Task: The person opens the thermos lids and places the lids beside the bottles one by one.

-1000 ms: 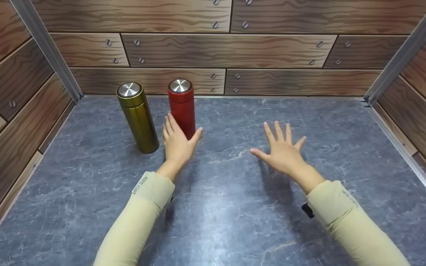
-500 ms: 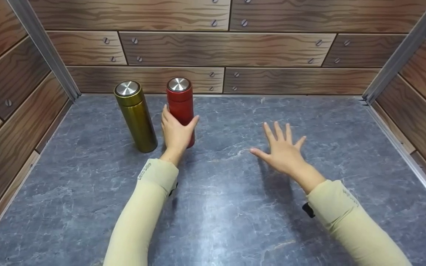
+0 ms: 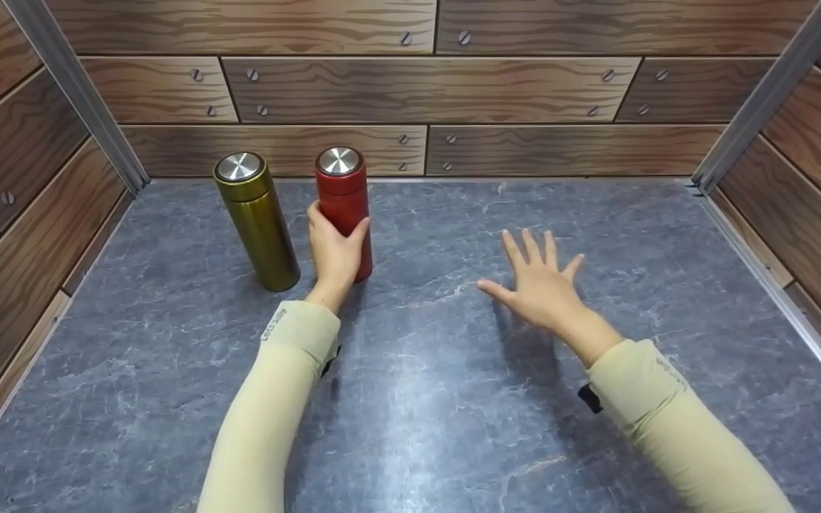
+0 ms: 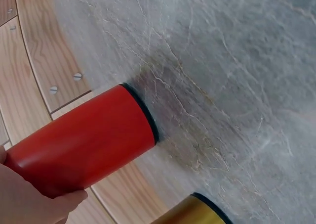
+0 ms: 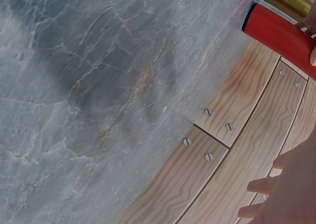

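Left hand [image 3: 334, 253]: fingers and thumb clamped on the red bottle, fingers round its left side, thumb along its right.
Red bottle [image 3: 343, 203]: upright within the left fingers, its upper part and silver lid top [image 3: 340, 161] clear above them, its base below them; whether that base touches the tabletop cannot be told.
Gold bottle [image 3: 261, 231]: standing upright to the left of the left fingers, near them and not touching.
Right hand [image 3: 542, 288]: fingers spread apart, back of the hand upward, holding nothing; well to the right of the left fingers and of both bottles.
Tabletop [image 3: 410, 413]: grey, marble-veined, beneath the fingers of both hands, with a shadow below the right hand.
Back wall [image 3: 410, 89]: wood-plank pattern with printed screws, beyond the fingertips.
Sleeves [image 3: 261, 413]: pale yellow-green, behind the fingers, ending at each wrist.
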Motion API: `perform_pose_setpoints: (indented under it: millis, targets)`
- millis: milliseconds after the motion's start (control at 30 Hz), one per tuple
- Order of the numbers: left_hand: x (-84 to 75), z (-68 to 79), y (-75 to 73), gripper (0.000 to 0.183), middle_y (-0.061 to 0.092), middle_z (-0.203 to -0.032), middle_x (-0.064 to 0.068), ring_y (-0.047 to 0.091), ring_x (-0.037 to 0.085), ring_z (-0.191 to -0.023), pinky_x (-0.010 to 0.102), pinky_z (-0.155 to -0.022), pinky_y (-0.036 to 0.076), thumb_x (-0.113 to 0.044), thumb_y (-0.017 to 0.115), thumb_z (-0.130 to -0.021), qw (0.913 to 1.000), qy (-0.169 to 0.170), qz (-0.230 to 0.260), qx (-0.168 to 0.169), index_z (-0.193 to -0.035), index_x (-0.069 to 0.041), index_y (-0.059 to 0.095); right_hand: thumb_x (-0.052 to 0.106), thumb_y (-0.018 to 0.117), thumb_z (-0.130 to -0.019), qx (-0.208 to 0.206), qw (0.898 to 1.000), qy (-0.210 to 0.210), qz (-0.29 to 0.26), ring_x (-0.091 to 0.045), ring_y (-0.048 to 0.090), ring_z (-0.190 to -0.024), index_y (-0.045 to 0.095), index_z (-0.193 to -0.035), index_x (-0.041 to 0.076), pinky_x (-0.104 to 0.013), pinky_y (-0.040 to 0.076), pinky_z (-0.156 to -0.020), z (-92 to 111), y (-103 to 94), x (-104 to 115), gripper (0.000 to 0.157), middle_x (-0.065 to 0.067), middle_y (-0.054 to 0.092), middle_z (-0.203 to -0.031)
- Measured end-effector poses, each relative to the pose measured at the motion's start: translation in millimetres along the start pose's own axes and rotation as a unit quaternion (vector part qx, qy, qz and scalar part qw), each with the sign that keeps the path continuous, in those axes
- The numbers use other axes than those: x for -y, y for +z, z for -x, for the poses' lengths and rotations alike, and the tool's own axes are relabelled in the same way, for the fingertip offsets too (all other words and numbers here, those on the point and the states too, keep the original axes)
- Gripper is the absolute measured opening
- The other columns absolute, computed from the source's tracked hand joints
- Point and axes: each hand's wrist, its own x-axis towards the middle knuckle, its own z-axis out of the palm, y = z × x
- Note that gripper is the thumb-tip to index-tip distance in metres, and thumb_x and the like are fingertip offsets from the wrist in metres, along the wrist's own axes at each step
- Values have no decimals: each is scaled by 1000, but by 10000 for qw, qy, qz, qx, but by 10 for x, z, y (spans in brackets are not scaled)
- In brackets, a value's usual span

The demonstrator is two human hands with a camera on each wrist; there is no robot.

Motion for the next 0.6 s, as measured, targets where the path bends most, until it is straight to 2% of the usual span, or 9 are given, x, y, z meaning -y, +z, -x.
perform_pose_setpoints:
  millis: [200,333,600]
  targets:
    - [-78,39,-13,67,48,-127,19,48,29,-119,38,-105,37,-18,72,-80,9996,209,-7,192,-132,-1,33,68,39,-86,-6,10000,34,-38,-48,-10,-140,3,-152,16,-79,-9,-95,16,-36,-20,91,-21,1,-156]
    - [-158,68,-19,67,47,-128,17,48,27,-120,39,-105,37,-19,72,-81,9984,363,-66,437,-133,-3,33,69,39,-86,-38,9999,53,-85,-48,-11,-140,2,-152,16,-78,-9,-95,18,-65,-41,92,-21,0,-156]
    - [-264,151,-28,65,51,-126,13,50,25,-118,38,-103,39,-17,74,-78,9894,1071,-439,876,-131,-4,39,72,33,-85,-7,9997,95,-244,-48,-10,-140,1,-152,15,-77,-8,-98,9,-124,-63,93,-21,-2,-156]
